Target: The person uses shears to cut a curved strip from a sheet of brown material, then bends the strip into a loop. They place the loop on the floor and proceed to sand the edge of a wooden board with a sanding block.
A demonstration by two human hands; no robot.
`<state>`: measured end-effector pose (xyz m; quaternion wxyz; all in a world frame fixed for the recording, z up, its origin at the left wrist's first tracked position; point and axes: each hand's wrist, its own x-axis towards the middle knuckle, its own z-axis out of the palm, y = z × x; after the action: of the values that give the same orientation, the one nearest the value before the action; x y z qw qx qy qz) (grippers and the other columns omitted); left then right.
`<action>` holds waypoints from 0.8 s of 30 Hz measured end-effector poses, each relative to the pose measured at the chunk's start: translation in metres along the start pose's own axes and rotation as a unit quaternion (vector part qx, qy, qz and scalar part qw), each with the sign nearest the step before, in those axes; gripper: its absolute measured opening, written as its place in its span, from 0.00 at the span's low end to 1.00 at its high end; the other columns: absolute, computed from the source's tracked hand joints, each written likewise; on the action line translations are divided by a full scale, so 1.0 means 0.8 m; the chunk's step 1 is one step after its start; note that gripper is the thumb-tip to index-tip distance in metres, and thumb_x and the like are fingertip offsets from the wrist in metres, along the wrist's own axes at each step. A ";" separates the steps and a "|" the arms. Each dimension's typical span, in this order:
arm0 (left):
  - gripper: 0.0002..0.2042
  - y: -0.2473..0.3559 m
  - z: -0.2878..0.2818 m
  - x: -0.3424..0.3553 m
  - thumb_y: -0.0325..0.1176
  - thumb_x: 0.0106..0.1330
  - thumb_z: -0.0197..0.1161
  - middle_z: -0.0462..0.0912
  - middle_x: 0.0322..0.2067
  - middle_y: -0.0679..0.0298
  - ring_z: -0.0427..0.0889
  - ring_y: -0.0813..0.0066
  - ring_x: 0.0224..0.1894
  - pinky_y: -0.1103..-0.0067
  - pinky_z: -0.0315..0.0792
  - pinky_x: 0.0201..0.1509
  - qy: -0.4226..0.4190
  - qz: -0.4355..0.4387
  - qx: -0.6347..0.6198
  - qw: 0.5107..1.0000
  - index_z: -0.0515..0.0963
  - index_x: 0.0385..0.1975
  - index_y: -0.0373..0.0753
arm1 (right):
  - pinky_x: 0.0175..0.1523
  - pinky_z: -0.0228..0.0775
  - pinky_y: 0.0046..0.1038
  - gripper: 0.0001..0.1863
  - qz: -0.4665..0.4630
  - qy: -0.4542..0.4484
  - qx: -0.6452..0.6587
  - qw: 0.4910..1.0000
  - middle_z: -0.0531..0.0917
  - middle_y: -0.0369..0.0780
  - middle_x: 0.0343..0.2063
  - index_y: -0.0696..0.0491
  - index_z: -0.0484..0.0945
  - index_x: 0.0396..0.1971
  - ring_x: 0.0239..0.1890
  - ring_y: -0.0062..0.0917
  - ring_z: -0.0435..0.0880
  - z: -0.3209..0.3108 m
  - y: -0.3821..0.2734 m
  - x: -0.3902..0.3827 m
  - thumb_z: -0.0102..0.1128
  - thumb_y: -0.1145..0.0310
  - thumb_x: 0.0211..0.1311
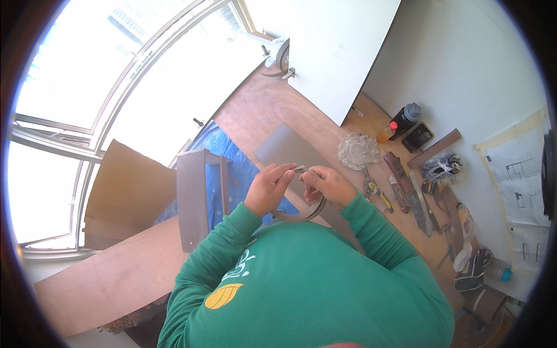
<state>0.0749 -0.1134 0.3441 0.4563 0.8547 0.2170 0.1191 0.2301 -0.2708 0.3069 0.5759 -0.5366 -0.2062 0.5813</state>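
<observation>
My left hand [268, 188] and my right hand [326, 187] are close together at the centre, each pinching a thin, curved grey-brown strip [299, 216] that loops down below my fingers in several layers. Under and beyond my hands lies a flat grey board [281, 142] on the plywood surface [249, 101]. Just left of my left hand a brownish wooden frame piece [194, 197] rests beside blue plastic sheeting [212, 139].
At right are a rag [358, 151], bottles [406, 120], a phone [418, 137], pliers [374, 191], several tools and taped plans [516, 191]. Large white panels [342, 46] stand at the back. Cardboard [125, 197] leans by the window, above a plywood plank [104, 278].
</observation>
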 end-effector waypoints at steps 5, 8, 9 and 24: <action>0.16 0.018 0.003 0.008 0.40 0.72 0.65 0.79 0.32 0.59 0.81 0.57 0.32 0.67 0.77 0.36 -0.049 0.151 0.112 0.981 0.83 0.53 0.40 | 0.51 0.77 0.27 0.22 -0.006 -0.062 0.127 0.990 0.83 0.37 0.39 0.60 0.79 0.51 0.40 0.20 0.83 -0.027 0.005 -0.003 0.51 0.53 0.81; 0.16 0.036 0.001 0.016 0.40 0.70 0.66 0.80 0.35 0.59 0.81 0.55 0.32 0.65 0.77 0.35 -0.090 0.219 0.174 0.956 0.81 0.54 0.42 | 0.47 0.73 0.23 0.21 -0.022 -0.082 0.073 0.994 0.82 0.34 0.35 0.57 0.81 0.46 0.37 0.17 0.79 -0.033 -0.012 -0.010 0.54 0.52 0.79; 0.17 0.041 0.001 0.019 0.40 0.69 0.66 0.80 0.36 0.59 0.81 0.55 0.32 0.65 0.77 0.36 -0.098 0.227 0.173 0.953 0.81 0.54 0.42 | 0.44 0.71 0.21 0.20 -0.031 -0.091 0.040 0.995 0.82 0.33 0.32 0.56 0.82 0.44 0.36 0.15 0.77 -0.036 -0.016 -0.010 0.56 0.52 0.78; 0.05 -0.092 -0.053 0.173 0.32 0.71 0.60 0.82 0.32 0.54 0.81 0.50 0.39 0.60 0.71 0.47 -0.362 0.229 0.130 0.894 0.77 0.39 0.37 | 0.73 0.59 0.47 0.11 -0.227 0.111 -0.557 0.791 0.86 0.41 0.43 0.54 0.84 0.43 0.62 0.41 0.79 -0.010 -0.058 0.080 0.67 0.65 0.66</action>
<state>0.1599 0.0195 0.3074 0.3480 0.9166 -0.1512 -0.1264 0.2728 -0.2054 0.3193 0.3117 -0.7628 -0.5449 0.1553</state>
